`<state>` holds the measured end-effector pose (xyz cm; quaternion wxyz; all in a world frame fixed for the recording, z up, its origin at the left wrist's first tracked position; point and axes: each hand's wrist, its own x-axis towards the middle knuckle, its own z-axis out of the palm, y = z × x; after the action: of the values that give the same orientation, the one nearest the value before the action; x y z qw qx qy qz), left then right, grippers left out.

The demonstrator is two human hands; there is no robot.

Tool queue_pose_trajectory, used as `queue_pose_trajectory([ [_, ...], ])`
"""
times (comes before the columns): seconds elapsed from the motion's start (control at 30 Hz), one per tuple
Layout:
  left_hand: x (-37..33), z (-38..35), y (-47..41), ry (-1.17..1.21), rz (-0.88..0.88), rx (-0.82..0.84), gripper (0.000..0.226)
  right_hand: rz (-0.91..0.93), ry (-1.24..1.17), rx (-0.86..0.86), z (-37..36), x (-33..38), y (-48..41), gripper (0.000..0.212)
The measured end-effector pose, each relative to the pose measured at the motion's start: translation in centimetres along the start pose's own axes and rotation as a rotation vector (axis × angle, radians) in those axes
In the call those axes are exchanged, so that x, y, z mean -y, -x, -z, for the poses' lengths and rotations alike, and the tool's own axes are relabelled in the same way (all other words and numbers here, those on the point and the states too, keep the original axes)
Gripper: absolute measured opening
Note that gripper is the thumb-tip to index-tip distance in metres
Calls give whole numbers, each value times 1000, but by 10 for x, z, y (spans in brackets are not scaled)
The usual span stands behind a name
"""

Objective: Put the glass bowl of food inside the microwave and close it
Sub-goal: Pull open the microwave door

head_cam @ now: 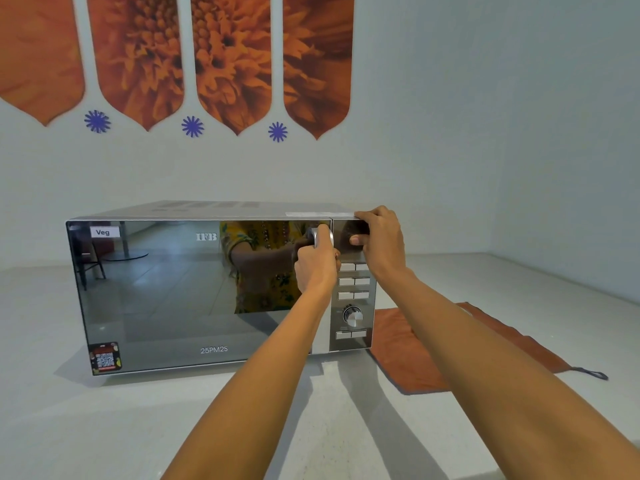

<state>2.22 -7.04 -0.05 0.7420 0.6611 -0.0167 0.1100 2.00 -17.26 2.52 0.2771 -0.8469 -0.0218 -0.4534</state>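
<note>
A silver microwave (166, 306) with a mirrored door stands on the pale counter, its door flush with the front. My left hand (317, 265) is wrapped around the vertical door handle (320, 237) at the door's right edge. My right hand (379, 239) clasps the top right corner of the microwave, thumb pressed on the control panel (353, 299). No glass bowl shows anywhere; the mirrored door hides the inside.
An orange cloth (415, 348) with a dark loop lies on the counter (104, 427) to the right of the microwave, partly under my right forearm. A wall with orange flower panels rises close behind. A side wall closes the right.
</note>
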Motion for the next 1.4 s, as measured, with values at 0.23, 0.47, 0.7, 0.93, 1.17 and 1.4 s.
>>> queue_pose_trajectory([
  [0.23,-1,13,30,11,-121,-37,50,-36,-46,2,-1,1,3,28],
  [0.47,-19,44,77,75,-117,94,46,-70,41,65,5,16,10,38],
  [0.7,-20,65,104,57,-166,119,50,-28,223,5,6,27,33,54],
  [0.93,-17,96,138,99,-330,85,62,76,-192,-142,17,64,74,34],
  [1.17,-29,140,176,51,-327,35,64,212,-500,23,26,120,88,28],
  [1.4,-47,197,213,24,-276,-62,64,312,-884,295,22,180,118,28],
])
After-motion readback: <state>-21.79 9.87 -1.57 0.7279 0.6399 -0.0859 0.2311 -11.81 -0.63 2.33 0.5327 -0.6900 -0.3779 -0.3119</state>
